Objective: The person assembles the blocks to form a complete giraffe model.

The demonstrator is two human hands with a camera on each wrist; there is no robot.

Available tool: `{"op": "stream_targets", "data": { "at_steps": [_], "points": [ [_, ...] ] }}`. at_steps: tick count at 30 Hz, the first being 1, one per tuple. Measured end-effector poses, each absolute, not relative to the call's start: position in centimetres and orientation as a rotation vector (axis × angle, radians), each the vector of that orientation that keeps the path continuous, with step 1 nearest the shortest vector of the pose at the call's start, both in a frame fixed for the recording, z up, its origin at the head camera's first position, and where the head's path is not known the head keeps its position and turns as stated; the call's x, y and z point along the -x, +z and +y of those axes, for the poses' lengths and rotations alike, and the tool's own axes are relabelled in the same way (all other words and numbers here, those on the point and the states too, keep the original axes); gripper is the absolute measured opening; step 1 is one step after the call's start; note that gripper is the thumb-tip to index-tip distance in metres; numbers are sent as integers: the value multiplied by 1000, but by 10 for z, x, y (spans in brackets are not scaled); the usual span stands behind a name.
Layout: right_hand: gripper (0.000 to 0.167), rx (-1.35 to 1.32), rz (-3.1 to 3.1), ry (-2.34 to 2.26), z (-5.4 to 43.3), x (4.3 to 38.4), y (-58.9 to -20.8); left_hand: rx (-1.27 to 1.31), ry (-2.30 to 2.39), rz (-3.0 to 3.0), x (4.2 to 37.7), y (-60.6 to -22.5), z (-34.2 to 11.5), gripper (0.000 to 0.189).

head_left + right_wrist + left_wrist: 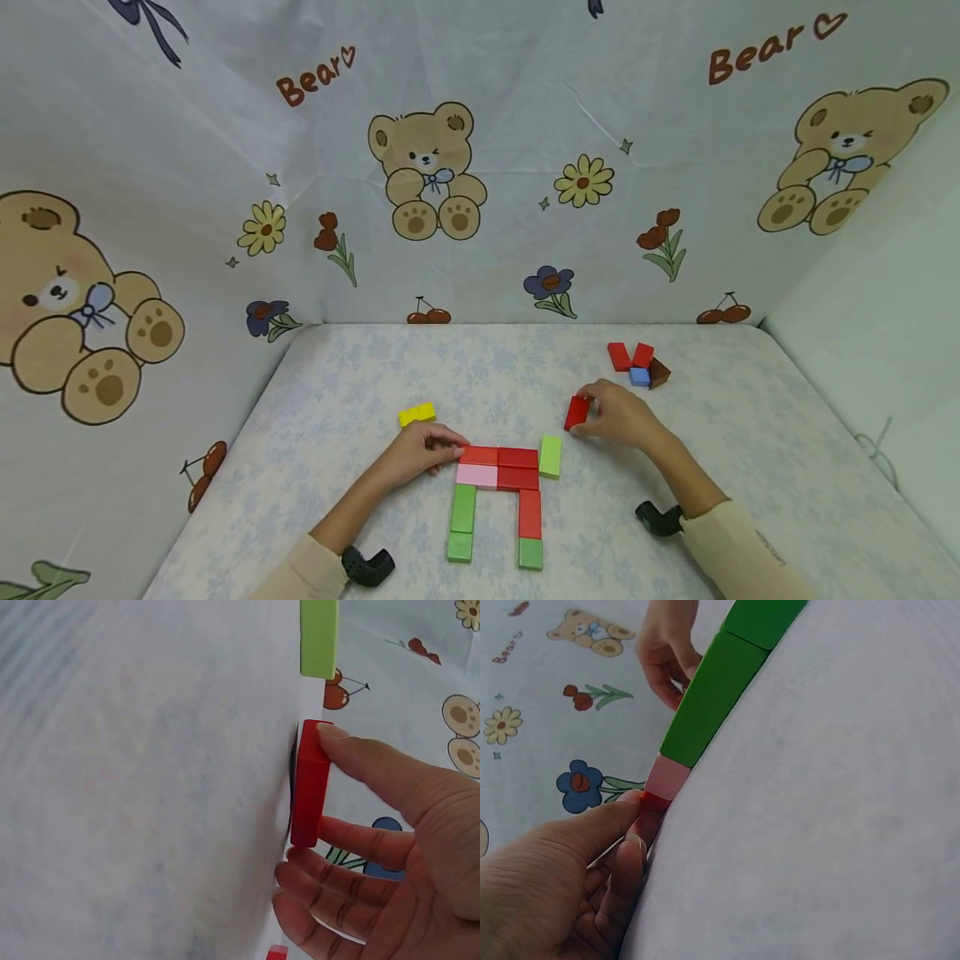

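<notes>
Wooden blocks lie joined flat on the table. On top is a row of an orange-red block (478, 455) and a red block (517, 458), with a pink block (477, 476) and another red one below; two legs of green and red blocks (529, 514) run toward me. My left hand (420, 450) pinches the left end of the orange-red block with thumb and forefinger. To the right, my right hand (618, 414) holds a separate red block (311, 787) by its ends, thumb on one and a finger at the other, close to the tabletop.
A light green block (551, 457) stands beside the row's right end. A yellow block (417, 414) lies behind my left hand. Farther back right are two red blocks, a blue block (640, 377) and a brown block (659, 372). A bear-print cloth (517, 250) hangs behind the table.
</notes>
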State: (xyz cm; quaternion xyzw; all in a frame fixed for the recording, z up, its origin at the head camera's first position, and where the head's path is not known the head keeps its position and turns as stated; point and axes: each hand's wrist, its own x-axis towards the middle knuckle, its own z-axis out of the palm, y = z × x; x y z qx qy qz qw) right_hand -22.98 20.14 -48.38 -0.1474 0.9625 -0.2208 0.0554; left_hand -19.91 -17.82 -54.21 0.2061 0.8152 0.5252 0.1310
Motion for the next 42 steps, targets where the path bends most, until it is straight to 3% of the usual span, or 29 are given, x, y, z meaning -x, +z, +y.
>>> {"op": "stream_targets", "data": {
  "at_steps": [4, 12, 21, 42],
  "points": [
    [59, 448, 2879, -669, 200, 231, -483, -588, 1526, 2365, 199, -543, -179, 18],
    [31, 256, 2728, -1017, 210, 238, -485, -553, 1535, 2362, 198, -541, -176, 17],
    [32, 52, 2468, -1334, 207, 244, -494, -525, 1534, 2384, 197, -539, -173, 15],
    [28, 144, 2447, -1332, 179, 249, -498, -575, 1550, 2343, 199, -540, -178, 17]
  ]
}}
